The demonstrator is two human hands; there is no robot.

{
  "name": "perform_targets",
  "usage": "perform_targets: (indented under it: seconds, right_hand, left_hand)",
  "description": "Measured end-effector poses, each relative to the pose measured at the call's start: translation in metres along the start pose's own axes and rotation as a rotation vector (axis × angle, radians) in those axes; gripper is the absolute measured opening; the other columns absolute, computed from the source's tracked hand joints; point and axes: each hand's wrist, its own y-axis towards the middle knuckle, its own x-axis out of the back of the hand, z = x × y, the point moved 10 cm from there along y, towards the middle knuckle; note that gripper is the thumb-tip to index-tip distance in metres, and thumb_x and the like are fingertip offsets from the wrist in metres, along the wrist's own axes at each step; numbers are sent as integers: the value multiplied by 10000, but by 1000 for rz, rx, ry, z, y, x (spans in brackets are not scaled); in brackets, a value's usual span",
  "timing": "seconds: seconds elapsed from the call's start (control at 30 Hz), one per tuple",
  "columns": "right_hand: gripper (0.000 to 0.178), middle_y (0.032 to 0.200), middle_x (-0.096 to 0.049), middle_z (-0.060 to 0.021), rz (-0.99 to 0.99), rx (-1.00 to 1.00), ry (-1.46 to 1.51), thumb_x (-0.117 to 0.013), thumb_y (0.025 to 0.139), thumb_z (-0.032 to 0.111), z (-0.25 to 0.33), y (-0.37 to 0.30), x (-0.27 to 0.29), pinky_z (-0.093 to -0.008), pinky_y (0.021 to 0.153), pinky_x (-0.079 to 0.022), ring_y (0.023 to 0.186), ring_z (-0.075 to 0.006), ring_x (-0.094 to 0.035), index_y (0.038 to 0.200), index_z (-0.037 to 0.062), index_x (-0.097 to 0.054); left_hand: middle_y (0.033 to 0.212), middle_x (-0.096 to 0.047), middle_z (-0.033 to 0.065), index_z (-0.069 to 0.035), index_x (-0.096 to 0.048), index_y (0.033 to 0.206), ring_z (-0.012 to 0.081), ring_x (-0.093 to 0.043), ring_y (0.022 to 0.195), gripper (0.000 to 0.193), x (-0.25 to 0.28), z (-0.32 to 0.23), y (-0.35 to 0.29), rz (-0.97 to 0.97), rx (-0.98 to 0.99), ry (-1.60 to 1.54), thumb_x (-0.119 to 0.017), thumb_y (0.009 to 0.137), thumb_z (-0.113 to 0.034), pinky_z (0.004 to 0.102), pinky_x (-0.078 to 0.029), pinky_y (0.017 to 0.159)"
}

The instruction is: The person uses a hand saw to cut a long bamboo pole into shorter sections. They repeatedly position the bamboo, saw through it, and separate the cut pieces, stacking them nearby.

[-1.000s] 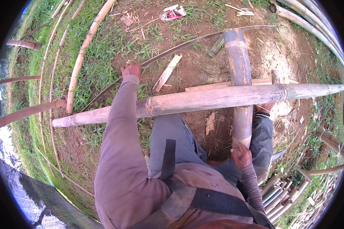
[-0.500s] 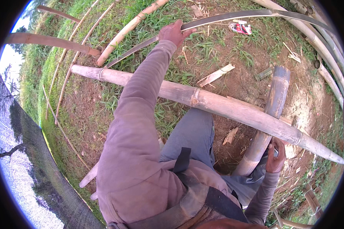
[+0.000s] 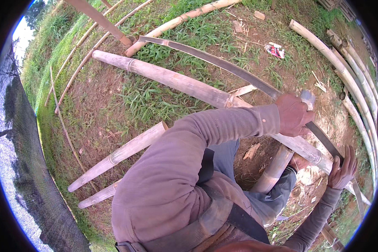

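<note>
A long, thin split bamboo strip (image 3: 222, 63), dark on the face toward me, runs from the far left to the lower right. My left hand (image 3: 295, 115) is closed around it, above a thick bamboo pole (image 3: 176, 82) lying across in front of me. Farther along the strip, near its right end, my right hand (image 3: 342, 168) grips it with fingers along one side and thumb on the other. Under the thick pole, a shorter bamboo piece (image 3: 277, 166) slants beside my bent leg. My left sleeve and hand cover part of the pole.
Several bamboo poles (image 3: 340, 67) lie at the right. Two cut bamboo lengths (image 3: 122, 155) rest at the left, near dark netting (image 3: 33, 180). Farther off are a red and white wrapper (image 3: 275, 51) and another pole (image 3: 185, 19). Bamboo chips (image 3: 252, 151) litter the ground.
My left hand has come right and nearer, drawing the strip along over the pole. My right hand has risen from beside the short bamboo piece onto the strip. The view has shifted.
</note>
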Motion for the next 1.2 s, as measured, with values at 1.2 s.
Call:
perform_targets:
  seconds: [1.2]
  right_hand:
    - [384,1049,-611,-199,291,-2,812,-836,839,196,200,-37,-167,-512,773,-525,917,-445,-637,1120,43,-622]
  left_hand:
    - [1413,-573,4,-265,-629,1351,233,-443,1461,396,136,330,-408,-29,898,730,-710,963,-276,610,-214,1265]
